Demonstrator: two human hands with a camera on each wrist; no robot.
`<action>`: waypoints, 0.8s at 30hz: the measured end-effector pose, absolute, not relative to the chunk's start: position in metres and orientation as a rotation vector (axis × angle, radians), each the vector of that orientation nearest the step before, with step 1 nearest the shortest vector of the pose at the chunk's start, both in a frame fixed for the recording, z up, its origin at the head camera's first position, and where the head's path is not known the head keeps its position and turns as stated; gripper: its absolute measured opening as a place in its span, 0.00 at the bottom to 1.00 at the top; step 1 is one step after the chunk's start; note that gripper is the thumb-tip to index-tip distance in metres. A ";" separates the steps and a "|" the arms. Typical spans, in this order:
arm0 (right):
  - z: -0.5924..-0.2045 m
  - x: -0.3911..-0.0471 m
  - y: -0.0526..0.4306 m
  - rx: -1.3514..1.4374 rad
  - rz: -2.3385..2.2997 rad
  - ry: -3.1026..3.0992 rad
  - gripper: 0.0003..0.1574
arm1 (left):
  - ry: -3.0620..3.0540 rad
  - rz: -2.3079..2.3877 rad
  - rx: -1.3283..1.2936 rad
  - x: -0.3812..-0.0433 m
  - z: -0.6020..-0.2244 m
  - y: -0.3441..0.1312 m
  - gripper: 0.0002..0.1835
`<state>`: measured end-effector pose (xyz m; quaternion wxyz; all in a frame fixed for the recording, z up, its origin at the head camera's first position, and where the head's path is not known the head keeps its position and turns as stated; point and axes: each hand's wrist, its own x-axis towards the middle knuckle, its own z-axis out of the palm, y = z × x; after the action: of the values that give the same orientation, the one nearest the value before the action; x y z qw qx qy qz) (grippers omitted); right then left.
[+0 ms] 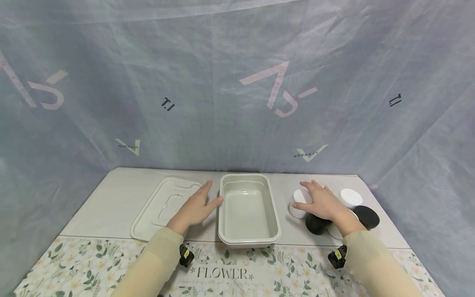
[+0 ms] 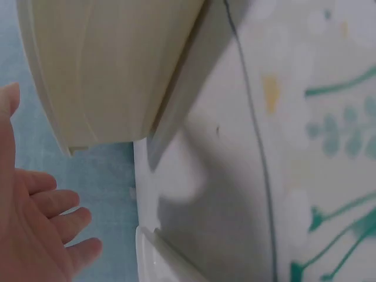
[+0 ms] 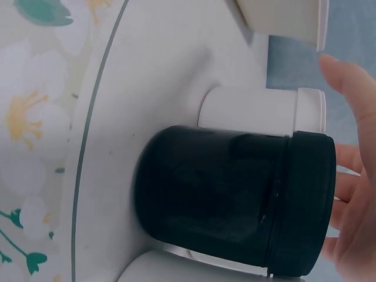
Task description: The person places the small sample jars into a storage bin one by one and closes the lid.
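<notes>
- Black jar (image 1: 316, 225) stood on the white tabletop (image 1: 100, 206), right of centre, partly under the right hand (image 1: 320, 201), with a white jar (image 1: 301, 197) just beside it.
- Dark capitals on the floral cloth (image 1: 100, 268) at the front read "FLOWER"; the line of script beneath was too small to make out fully.
- Grey-blue fabric (image 1: 222, 132) at the back bore a mirrored "PLANNER" twice, a mirrored "T.I" more than once, and large pale pink characters that looked like a 7 and a 5.
- Right hand: fingers extended and thumb spread well away from them, with nothing gripped; it hovered about the jars. The right wrist view showed the fingers partly behind the black jar's lid, so contact could not be told.
- Left hand (image 1: 194, 209): fingers stretched, thumb held apart, nothing in its grasp. It was near the left side of the pale box (image 1: 248, 214) at the centre, and the left wrist view showed a gap between thumb and box.
- Left of that hand lay a flat pale lid (image 1: 150, 210), its right part covered by the hand.
- Right forearm and hand partly hid the jars behind, among them a white-lidded jar (image 1: 350, 198) and a black-lidded jar (image 1: 366, 216).
- A white object (image 3: 176, 270) below the black jar in the right wrist view was cut off by the frame.
</notes>
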<state>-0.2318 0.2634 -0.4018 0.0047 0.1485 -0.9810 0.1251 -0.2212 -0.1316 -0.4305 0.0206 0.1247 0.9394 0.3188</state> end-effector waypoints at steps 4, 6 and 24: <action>-0.403 -0.231 0.265 0.470 0.394 -3.067 0.55 | 2.856 1.093 0.352 -0.220 -0.433 -0.126 0.41; -0.404 -0.231 0.266 0.478 0.398 -3.067 0.53 | 2.831 1.160 0.344 -0.219 -0.435 -0.124 0.39; -0.406 -0.233 0.269 0.515 0.617 -2.981 0.46 | 2.561 1.738 0.195 -0.215 -0.451 -0.107 0.28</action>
<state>-0.2329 0.2691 -0.4062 0.0270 0.1668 -0.9652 0.1996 -0.2149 -0.1073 -0.4514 0.0200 0.0629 0.8257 0.5603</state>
